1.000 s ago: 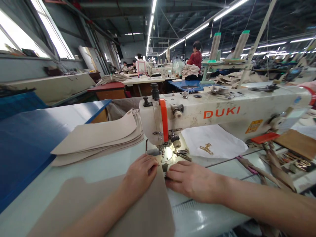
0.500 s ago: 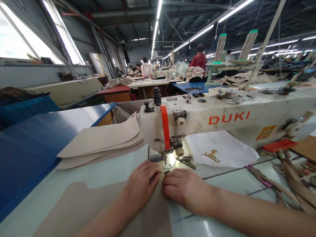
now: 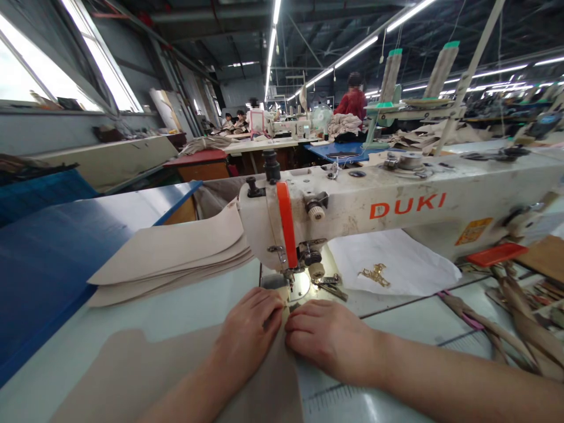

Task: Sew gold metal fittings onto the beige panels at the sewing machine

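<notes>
In front of the sewing machine, my left hand is closed, thumb and fingers pinching the edge of a beige fabric piece. My right hand sits just to the right, its fingers curled on the same edge; its fingertips are partly hidden. The fabric lies flat on the pale table and runs toward me under my left forearm. Just beyond both hands are the presser foot and needle, above a lit needle plate.
Left of the machine head lies a stack of beige cut pieces. Gold-coloured metal bits rest on a white sheet under the machine arm. Fabric strips lie at the right. A blue table adjoins on the left; other people work farther back.
The view has shifted slightly, so the machine and stack appear a little farther left. Both hands keep their hold at the fabric edge, with almost no movement relative to the needle.
</notes>
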The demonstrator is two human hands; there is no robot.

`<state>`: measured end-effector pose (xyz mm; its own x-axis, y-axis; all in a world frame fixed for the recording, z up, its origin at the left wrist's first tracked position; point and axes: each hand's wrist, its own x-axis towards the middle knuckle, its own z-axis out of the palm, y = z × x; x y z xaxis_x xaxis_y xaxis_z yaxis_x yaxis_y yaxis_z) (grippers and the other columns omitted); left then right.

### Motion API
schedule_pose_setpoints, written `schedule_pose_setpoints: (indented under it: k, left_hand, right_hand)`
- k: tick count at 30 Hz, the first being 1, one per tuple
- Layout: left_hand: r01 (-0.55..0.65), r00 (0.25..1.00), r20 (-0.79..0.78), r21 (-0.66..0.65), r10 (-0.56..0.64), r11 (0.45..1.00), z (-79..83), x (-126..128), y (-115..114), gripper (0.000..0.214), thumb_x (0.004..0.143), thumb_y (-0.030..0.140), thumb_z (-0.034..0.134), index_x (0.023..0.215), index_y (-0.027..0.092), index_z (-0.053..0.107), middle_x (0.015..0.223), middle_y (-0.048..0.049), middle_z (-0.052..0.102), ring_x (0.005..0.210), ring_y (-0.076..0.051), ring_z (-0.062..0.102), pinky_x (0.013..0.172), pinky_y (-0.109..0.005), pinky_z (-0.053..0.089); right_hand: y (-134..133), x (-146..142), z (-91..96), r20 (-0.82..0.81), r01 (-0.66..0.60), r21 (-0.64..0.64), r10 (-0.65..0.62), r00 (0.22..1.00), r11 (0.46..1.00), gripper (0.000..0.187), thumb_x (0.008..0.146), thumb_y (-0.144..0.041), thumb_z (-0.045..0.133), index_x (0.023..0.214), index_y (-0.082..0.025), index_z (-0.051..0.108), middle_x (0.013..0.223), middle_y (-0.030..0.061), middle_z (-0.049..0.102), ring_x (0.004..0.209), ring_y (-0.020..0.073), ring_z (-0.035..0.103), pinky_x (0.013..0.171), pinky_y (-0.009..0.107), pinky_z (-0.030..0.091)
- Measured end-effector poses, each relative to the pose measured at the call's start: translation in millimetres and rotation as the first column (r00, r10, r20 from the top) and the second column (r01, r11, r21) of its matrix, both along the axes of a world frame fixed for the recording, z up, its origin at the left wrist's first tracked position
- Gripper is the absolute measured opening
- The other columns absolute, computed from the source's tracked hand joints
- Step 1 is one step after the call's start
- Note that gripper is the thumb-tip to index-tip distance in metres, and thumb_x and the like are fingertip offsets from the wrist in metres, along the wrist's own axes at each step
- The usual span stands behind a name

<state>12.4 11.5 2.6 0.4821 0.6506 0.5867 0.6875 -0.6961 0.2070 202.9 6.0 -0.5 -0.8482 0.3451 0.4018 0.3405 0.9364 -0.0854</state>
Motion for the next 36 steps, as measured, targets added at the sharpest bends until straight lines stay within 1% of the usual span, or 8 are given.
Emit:
schedule_pose_setpoints:
  k: [4, 10, 16, 23, 29, 33, 36]
  left_hand:
    - [-0.015, 1.000, -0.011, 0.013, 0.015, 1.000, -0.2, 0.3, -1.5, 0.016, 0.085, 0.015, 0.047, 0.075, 0.018, 0.059, 0.073, -0.0024, 0.066, 0.071, -0.016, 0.060, 0.068, -0.029, 0.052]
    - [-0.021, 0.999, -0.043, 0.021, 0.022, 1.000, 0.5, 0.2, -1.1, 0.018, 0.086, 0.015, 0.045, 0.075, 0.018, 0.058, 0.074, -0.0032, 0.067, 0.071, -0.017, 0.061, 0.069, -0.029, 0.052]
    - [-0.004, 1.000, -0.030, 0.029, 0.005, 1.000, -0.7, -0.3, -0.9, 0.017, 0.086, 0.016, 0.046, 0.075, 0.018, 0.058, 0.074, -0.0029, 0.066, 0.072, -0.017, 0.061, 0.068, -0.028, 0.052]
    - [-0.009, 1.000, -0.019, 0.007, 0.009, 1.000, 0.3, 1.7, -0.6, 0.018, 0.086, 0.016, 0.046, 0.074, 0.019, 0.059, 0.073, -0.0027, 0.067, 0.072, -0.017, 0.062, 0.069, -0.029, 0.052]
    - [-0.007, 1.000, 0.001, -0.030, 0.007, 1.000, 2.9, 1.8, -1.4, 0.017, 0.085, 0.016, 0.047, 0.073, 0.019, 0.060, 0.073, -0.0029, 0.067, 0.071, -0.017, 0.061, 0.067, -0.028, 0.052]
    - [-0.003, 1.000, 0.012, -0.049, 0.004, 0.999, 2.5, 0.9, -2.0, 0.016, 0.084, 0.015, 0.048, 0.074, 0.020, 0.060, 0.073, -0.0023, 0.067, 0.072, -0.017, 0.061, 0.068, -0.028, 0.052]
    - [-0.003, 1.000, 0.013, -0.055, 0.003, 0.998, 2.4, 0.6, -2.5, 0.015, 0.084, 0.015, 0.050, 0.075, 0.020, 0.061, 0.075, -0.0023, 0.068, 0.073, -0.017, 0.062, 0.068, -0.029, 0.052]
  right_hand:
    - [0.0, -0.7, 0.6, -0.004, -0.008, 0.000, 0.008, 1.000, 1.000, 0.022, 0.094, -0.019, 0.041, 0.078, -0.016, 0.056, 0.083, 0.0040, 0.061, 0.083, 0.0152, 0.053, 0.081, 0.028, 0.043]
    - [0.7, 0.5, 2.4, -0.011, -0.003, -0.011, 0.003, 1.000, 1.000, 0.021, 0.094, -0.020, 0.041, 0.079, -0.016, 0.055, 0.084, 0.0040, 0.061, 0.085, 0.0151, 0.053, 0.081, 0.028, 0.043]
    - [0.6, 0.7, 3.1, -0.012, -0.004, -0.011, 0.004, 1.000, 1.000, 0.021, 0.094, -0.020, 0.041, 0.078, -0.016, 0.055, 0.083, 0.0041, 0.061, 0.083, 0.0157, 0.053, 0.080, 0.028, 0.042]
    - [-0.2, -0.2, 1.4, -0.021, 0.001, -0.004, -0.001, 1.000, 1.000, 0.021, 0.094, -0.021, 0.042, 0.078, -0.016, 0.055, 0.082, 0.0032, 0.060, 0.081, 0.0150, 0.052, 0.079, 0.028, 0.043]
    - [3.1, -2.1, 1.1, -0.045, 0.072, 0.001, -0.072, 0.996, 0.997, 0.016, 0.093, -0.021, 0.045, 0.084, -0.016, 0.058, 0.088, 0.0058, 0.061, 0.087, 0.0168, 0.052, 0.082, 0.031, 0.043]
    - [3.3, -4.5, 2.8, -0.017, 0.102, 0.038, -0.102, 0.995, 0.994, 0.016, 0.093, -0.019, 0.044, 0.088, -0.014, 0.059, 0.095, 0.0078, 0.061, 0.091, 0.0188, 0.052, 0.085, 0.033, 0.042]
    - [2.3, -6.1, 3.1, 0.006, 0.120, 0.040, -0.120, 0.993, 0.992, 0.012, 0.092, -0.018, 0.047, 0.091, -0.013, 0.058, 0.097, 0.0075, 0.061, 0.094, 0.0191, 0.052, 0.087, 0.033, 0.042]
